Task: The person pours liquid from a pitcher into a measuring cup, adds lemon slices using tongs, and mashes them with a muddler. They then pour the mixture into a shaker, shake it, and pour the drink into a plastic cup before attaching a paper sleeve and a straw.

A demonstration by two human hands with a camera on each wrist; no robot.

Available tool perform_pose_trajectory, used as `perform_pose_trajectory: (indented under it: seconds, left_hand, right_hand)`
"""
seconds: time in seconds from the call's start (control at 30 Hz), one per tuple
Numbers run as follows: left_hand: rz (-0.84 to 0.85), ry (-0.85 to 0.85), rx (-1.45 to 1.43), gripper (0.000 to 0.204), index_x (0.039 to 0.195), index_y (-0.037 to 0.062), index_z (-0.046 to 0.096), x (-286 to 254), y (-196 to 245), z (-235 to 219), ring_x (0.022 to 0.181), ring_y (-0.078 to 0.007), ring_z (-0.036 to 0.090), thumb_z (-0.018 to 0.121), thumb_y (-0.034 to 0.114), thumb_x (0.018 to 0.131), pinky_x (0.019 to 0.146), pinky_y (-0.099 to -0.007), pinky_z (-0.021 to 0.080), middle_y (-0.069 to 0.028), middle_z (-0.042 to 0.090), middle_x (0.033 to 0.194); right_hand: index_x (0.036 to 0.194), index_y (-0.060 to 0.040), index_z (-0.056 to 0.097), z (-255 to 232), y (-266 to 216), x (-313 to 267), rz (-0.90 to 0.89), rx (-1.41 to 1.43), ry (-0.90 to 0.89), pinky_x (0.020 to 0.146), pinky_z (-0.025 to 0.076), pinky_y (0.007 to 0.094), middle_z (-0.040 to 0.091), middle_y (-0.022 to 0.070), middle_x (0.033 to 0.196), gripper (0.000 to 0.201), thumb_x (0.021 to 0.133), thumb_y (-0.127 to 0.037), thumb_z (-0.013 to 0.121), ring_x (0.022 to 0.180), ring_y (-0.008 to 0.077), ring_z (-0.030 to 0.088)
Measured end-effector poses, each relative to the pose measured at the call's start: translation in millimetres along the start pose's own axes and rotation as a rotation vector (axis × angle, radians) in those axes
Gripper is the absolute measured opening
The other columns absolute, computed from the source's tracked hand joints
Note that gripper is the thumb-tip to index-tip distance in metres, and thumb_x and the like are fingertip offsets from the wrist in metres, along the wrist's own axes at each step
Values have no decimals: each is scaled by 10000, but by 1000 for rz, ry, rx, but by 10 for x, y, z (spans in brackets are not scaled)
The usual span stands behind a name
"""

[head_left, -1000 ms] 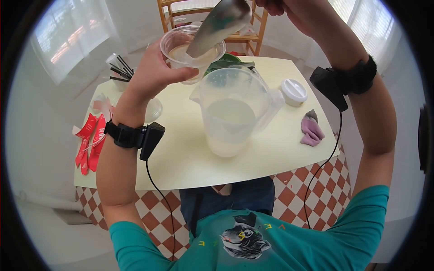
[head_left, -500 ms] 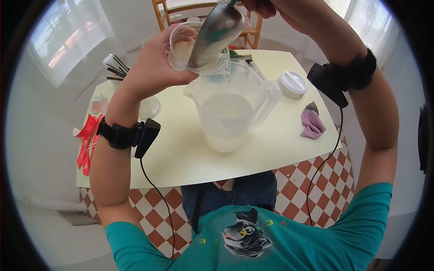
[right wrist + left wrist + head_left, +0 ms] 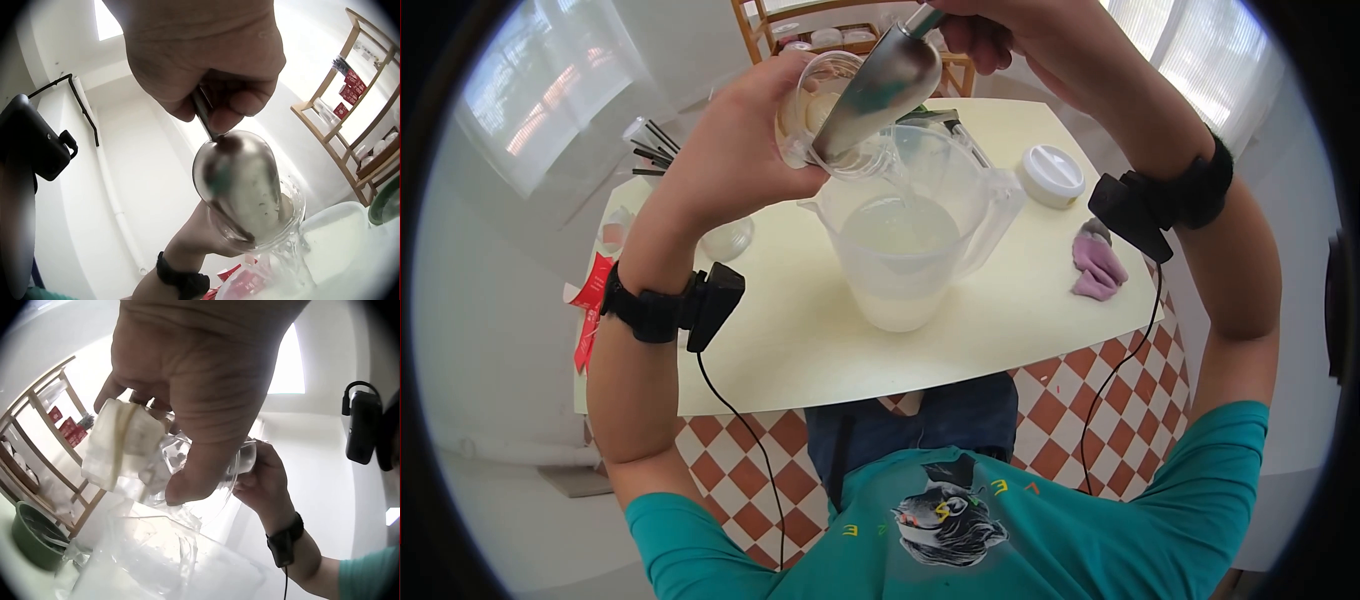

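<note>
My left hand grips a clear plastic cup, tilted over a large translucent pitcher on the table. Clear liquid runs from the cup's rim into the pitcher, which holds cloudy, pale liquid. Something pale stays inside the cup, seen through its wall in the left wrist view. My right hand holds a metal scoop by its handle, fingers curled round it. The scoop's blade lies across the cup's mouth and hides part of it.
To the pitcher's right are a white lid on a container and a purple-grey cloth. Black straws, a clear round container and red strips lie left. Behind are a green basin and a wooden rack.
The cup has tipped further toward the pitcher, and liquid now streams out of it. The scoop has swung steeper and stays against the cup's mouth. Both hands remain raised above the table.
</note>
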State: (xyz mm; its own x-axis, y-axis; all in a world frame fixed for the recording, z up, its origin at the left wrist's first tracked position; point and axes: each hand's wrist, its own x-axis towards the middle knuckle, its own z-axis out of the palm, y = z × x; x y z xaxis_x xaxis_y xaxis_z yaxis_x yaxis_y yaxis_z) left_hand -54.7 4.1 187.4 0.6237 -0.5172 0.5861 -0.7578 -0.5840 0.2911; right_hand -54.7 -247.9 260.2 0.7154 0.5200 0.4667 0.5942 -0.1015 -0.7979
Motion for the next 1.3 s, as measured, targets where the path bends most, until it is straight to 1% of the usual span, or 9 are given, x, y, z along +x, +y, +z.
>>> perform_pose_trajectory:
  seconds: [0.03,0.23,0.33,0.4,0.53,0.67,0.73,1.1,1.3]
  left_hand:
    - [27,0,28,743,1251,-14,495,3,18,-8,1036,-315,598,783,103,576,929,-354,464,-185,614,1108]
    - [81,2,106,695,1218,1,512,10,67,-9,1052,-336,581,784,86,584,931,-370,466,-180,602,1129]
    - [66,-6,145,703,1233,19,518,4,59,-12,1070,-309,583,741,48,566,974,-355,433,-138,602,1152]
    - [69,-8,169,693,1228,18,519,6,68,-15,1067,-312,582,730,37,568,968,-357,439,-142,601,1147]
    - [78,-11,214,675,1220,14,520,7,70,-15,1056,-317,582,710,21,573,948,-362,453,-147,601,1132]
    - [81,1,224,675,1218,12,520,12,67,-18,1052,-320,583,711,17,571,948,-364,452,-145,602,1129]
    - [53,-45,202,694,1224,8,510,19,99,-37,1129,-359,540,775,71,585,981,-390,448,-185,575,1212]
    - [74,-34,226,655,1202,13,529,28,78,-43,1105,-368,544,765,66,594,955,-403,463,-190,577,1203]
    - [69,-33,223,649,1206,12,536,47,91,-40,1105,-368,544,758,65,599,957,-404,462,-186,579,1200]
  right_hand:
    - [874,-6,601,0,22,-6,10,4,9,440,446,201,612,55,628,80,902,-80,590,479,97,559]
    - [920,-8,599,3,83,-91,26,60,9,464,471,191,624,57,653,86,915,-94,595,524,94,590]
    - [948,-12,604,-17,178,-159,32,89,23,480,482,187,635,62,683,106,922,-114,607,547,95,603]
    - [959,-15,607,-33,275,-197,22,133,36,489,488,186,641,64,702,117,925,-127,614,558,96,608]
    - [979,-24,612,-70,387,-197,-43,202,-20,506,497,195,651,71,734,133,930,-148,620,585,95,616]
    - [985,-25,615,-67,396,-187,-61,217,-42,510,500,204,652,70,735,138,937,-154,613,592,98,618]
    - [984,-25,616,-74,394,-178,-60,208,-47,510,500,203,653,69,735,139,938,-155,612,592,98,619]
    - [980,-24,622,-65,383,-137,-57,209,-61,505,504,202,649,62,719,138,939,-155,610,580,104,620]
    - [974,-19,623,-67,344,-102,-42,133,-34,496,503,203,642,59,694,141,935,-154,615,559,109,616]
